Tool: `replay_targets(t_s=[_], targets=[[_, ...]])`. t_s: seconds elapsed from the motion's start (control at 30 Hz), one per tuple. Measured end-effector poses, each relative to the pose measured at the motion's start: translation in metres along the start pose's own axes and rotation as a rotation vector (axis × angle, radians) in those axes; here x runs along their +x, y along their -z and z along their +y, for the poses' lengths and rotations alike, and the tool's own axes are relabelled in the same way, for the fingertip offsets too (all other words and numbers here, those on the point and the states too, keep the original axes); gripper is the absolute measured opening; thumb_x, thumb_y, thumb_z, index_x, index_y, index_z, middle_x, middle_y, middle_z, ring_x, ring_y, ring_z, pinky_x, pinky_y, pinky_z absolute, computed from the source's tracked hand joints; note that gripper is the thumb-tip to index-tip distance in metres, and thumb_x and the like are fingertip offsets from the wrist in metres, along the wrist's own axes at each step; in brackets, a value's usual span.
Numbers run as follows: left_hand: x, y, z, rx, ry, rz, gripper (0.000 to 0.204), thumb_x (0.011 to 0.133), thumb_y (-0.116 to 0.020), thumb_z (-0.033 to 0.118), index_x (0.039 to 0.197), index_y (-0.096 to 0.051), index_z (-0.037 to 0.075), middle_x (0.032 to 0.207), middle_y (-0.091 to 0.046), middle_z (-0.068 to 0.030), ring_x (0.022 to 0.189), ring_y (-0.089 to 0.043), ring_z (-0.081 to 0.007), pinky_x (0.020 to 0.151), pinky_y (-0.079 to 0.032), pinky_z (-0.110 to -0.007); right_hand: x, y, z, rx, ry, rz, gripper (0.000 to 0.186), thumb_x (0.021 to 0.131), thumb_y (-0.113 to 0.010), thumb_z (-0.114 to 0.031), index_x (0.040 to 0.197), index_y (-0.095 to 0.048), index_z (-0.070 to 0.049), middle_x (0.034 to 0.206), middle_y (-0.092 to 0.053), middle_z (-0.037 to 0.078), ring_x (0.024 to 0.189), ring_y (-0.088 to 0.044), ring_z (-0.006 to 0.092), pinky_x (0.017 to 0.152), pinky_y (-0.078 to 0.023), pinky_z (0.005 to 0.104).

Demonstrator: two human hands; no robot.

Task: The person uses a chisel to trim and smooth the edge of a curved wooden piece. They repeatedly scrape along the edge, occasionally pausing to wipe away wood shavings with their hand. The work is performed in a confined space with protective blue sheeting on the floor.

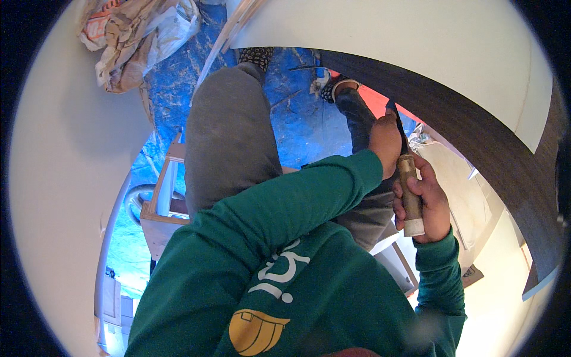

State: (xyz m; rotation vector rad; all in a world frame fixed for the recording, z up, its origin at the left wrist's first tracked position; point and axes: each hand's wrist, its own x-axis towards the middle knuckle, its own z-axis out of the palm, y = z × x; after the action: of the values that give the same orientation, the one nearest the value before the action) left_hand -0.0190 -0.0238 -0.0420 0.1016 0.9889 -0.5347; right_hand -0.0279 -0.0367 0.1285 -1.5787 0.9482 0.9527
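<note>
A long tool that looks like a file [410, 193] has a worn brown cylindrical handle with a pale end and a narrow dark blade. Its handle lies in my right hand [434, 205], with the fingers wrapped round it. My left hand [386, 143] reaches across my body and grips the dark blade, its thumb lying along it; the other fingers are mostly hidden. Close to the blade runs the dark wood-grain edge [476, 107] of a large pale panel [410, 27]. Whether the blade touches that edge, I cannot tell.
Blue sheeting [303, 128] covers the floor under my legs. Crumpled paper and plastic bags [140, 38] lie at the upper left. A wooden frame [159, 196] stands left of my knee. A large pale surface [65, 149] fills the left side.
</note>
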Motion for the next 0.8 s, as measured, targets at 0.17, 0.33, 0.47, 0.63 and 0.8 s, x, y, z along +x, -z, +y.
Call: replay_targets(t_s=[0.17, 0.33, 0.47, 0.63, 0.8], targets=[[0.04, 0.01, -0.034, 0.337, -0.341, -0.078, 0.043, 0.106, -0.037, 0.043, 0.087, -0.054, 0.007, 0.066, -0.052, -0.0096, 0.058, -0.054, -0.0254, 0.055, -0.042, -0.044, 0.001, -0.006, -0.013, -0.098, -0.014, 0.066, 0.051, 0.094, -0.054, -0.021, 0.14, -0.037, -0.009, 0.078, -0.057, 0.009, 0.046, -0.055, 0.0171, 0.037, -0.047, 0.031], [0.034, -0.003, -0.031, 0.253, -0.246, 0.008, 0.048, 0.106, -0.037, 0.042, 0.083, -0.055, 0.005, 0.066, -0.052, -0.0107, 0.058, -0.053, -0.0268, 0.053, -0.04, -0.043, 0.004, -0.006, -0.025, -0.231, -0.025, 0.079, 0.053, 0.097, -0.048, -0.027, 0.145, -0.034, -0.008, 0.071, -0.054, 0.007, 0.04, -0.049, 0.0146, 0.032, -0.041, 0.0274], [0.035, -0.01, -0.03, 0.167, -0.211, 0.035, 0.044, 0.106, -0.038, 0.041, 0.085, -0.056, 0.007, 0.066, -0.052, -0.0109, 0.058, -0.054, -0.0259, 0.053, -0.041, -0.042, 0.004, -0.009, -0.037, -0.168, -0.079, 0.063, 0.055, 0.098, -0.046, -0.028, 0.149, -0.033, -0.009, 0.069, -0.055, 0.007, 0.039, -0.047, 0.0145, 0.032, -0.039, 0.0271], [-0.011, -0.026, 0.011, -0.096, 0.011, 0.033, 0.034, 0.106, -0.038, 0.037, 0.095, -0.052, 0.008, 0.063, -0.053, -0.012, 0.057, -0.056, -0.0257, 0.053, -0.043, -0.041, 0.003, -0.014, -0.036, -0.138, -0.053, 0.116, 0.062, 0.097, -0.043, -0.025, 0.155, -0.027, -0.012, 0.07, -0.055, 0.007, 0.039, -0.047, 0.0146, 0.032, -0.04, 0.0269], [0.03, -0.008, -0.038, -0.049, -0.13, -0.104, 0.033, 0.106, -0.039, 0.038, 0.101, -0.048, 0.007, 0.06, -0.054, -0.0134, 0.055, -0.057, -0.0277, 0.052, -0.044, -0.043, -0.007, -0.024, -0.039, -0.167, -0.039, 0.119, 0.064, 0.097, -0.043, -0.025, 0.157, -0.024, -0.012, 0.07, -0.055, 0.008, 0.04, -0.047, 0.0142, 0.033, -0.04, 0.0265]])
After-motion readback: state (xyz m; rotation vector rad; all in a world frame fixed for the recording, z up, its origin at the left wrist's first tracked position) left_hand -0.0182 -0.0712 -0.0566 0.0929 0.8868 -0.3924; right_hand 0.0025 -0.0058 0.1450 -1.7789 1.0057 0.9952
